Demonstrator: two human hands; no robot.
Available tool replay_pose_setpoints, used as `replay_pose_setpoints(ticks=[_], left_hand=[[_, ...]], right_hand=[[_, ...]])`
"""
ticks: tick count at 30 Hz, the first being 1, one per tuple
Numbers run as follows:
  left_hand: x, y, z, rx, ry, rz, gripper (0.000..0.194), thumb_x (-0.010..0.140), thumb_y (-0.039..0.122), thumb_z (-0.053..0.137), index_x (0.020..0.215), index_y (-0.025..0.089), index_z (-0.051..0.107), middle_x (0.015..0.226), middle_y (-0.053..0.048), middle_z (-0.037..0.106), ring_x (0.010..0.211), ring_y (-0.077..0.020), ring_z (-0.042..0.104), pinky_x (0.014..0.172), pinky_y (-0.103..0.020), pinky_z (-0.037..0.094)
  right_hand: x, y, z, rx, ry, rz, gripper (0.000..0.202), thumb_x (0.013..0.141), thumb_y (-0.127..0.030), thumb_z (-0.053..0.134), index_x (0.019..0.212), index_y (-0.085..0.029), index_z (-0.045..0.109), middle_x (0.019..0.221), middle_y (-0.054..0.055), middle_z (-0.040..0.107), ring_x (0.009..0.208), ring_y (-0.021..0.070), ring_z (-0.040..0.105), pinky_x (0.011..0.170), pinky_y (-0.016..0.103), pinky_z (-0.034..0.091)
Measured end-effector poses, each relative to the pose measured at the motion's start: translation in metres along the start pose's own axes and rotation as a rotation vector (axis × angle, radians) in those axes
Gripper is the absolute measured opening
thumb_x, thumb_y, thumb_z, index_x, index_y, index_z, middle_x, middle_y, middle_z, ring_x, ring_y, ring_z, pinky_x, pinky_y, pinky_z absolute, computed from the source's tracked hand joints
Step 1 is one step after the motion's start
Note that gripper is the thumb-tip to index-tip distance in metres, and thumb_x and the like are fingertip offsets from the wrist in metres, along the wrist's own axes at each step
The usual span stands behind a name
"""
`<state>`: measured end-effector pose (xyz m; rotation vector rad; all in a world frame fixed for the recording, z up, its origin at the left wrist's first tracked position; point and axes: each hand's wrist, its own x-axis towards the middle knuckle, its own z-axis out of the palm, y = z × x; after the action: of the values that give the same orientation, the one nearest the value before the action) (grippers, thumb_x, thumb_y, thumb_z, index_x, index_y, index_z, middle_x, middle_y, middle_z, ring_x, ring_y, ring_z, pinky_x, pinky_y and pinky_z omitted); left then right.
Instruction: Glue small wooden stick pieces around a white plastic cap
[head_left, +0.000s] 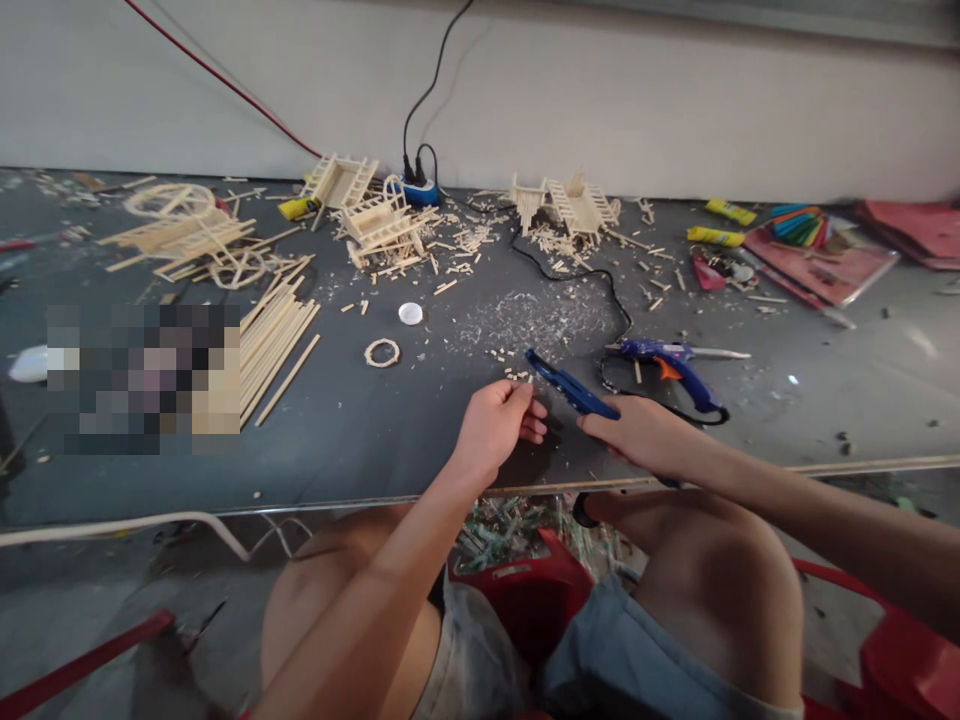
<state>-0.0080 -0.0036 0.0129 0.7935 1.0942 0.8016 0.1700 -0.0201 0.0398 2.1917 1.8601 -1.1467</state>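
My left hand point(501, 425) is just above the front part of the grey table, its thumb and fingertips pinched on a small piece of pale wooden stick point(530, 381). My right hand point(637, 432) is closed around a long blue hand tool point(574, 384), whose tip points up and left beyond my left fingertips; its exact kind is unclear. Several short cut wood bits point(501, 356) lie just past my left hand. A ring of small wood pieces point(382, 353) and a white round cap point(410, 314) rest to the left. A blue glue gun point(671, 362) lies right of the tool.
Wooden sticks point(279, 335) lie at left beside a blurred patch. Small stick-built models point(382, 225) and another model point(577, 203) stand near the wall among scraps. A blue power socket point(420, 190) has black cords. Yellow tubes point(716, 236) and a red folder point(862, 270) lie right.
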Motion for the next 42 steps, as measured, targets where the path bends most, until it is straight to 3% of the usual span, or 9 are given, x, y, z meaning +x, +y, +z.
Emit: replay_pose_setpoints(ticks=[7, 14, 27, 42], left_hand=[[-0.001, -0.004, -0.001, -0.050, -0.014, 0.054, 0.015, 0.091, 0.020, 0.049, 0.080, 0.015, 0.056, 0.062, 0.000, 0.057, 0.050, -0.0093, 0.056, 0.051, -0.023, 0.049], [0.004, -0.016, 0.001, -0.076, -0.052, 0.186, 0.012, 0.086, 0.020, 0.054, 0.080, 0.012, 0.060, 0.065, 0.001, 0.055, 0.058, -0.0087, 0.054, 0.057, -0.023, 0.049], [0.002, -0.014, 0.002, -0.058, -0.071, 0.215, 0.014, 0.086, 0.019, 0.053, 0.074, 0.013, 0.057, 0.066, 0.000, 0.056, 0.057, -0.0088, 0.055, 0.058, -0.023, 0.049], [0.006, -0.017, 0.001, 0.025, -0.046, 0.204, 0.017, 0.086, 0.020, 0.052, 0.072, 0.013, 0.056, 0.064, 0.000, 0.057, 0.055, -0.0090, 0.055, 0.057, -0.023, 0.049]], right_hand=[[-0.013, 0.001, -0.008, 0.009, -0.002, 0.001, 0.027, 0.082, -0.043, 0.049, 0.070, -0.019, 0.055, 0.058, 0.001, 0.060, 0.054, 0.0154, 0.056, 0.051, 0.024, 0.036], [-0.024, 0.001, -0.008, -0.112, 0.068, -0.069, 0.023, 0.083, -0.041, 0.051, 0.087, -0.019, 0.060, 0.084, 0.007, 0.070, 0.074, 0.0210, 0.063, 0.062, 0.027, 0.038], [-0.027, -0.002, -0.006, -0.277, 0.160, -0.110, 0.021, 0.082, -0.040, 0.050, 0.083, -0.020, 0.057, 0.079, 0.005, 0.065, 0.066, 0.0189, 0.058, 0.056, 0.028, 0.031], [-0.019, 0.003, -0.004, -0.338, 0.160, -0.107, 0.024, 0.083, -0.044, 0.046, 0.079, -0.022, 0.054, 0.076, 0.004, 0.066, 0.065, 0.0197, 0.059, 0.056, 0.027, 0.031]])
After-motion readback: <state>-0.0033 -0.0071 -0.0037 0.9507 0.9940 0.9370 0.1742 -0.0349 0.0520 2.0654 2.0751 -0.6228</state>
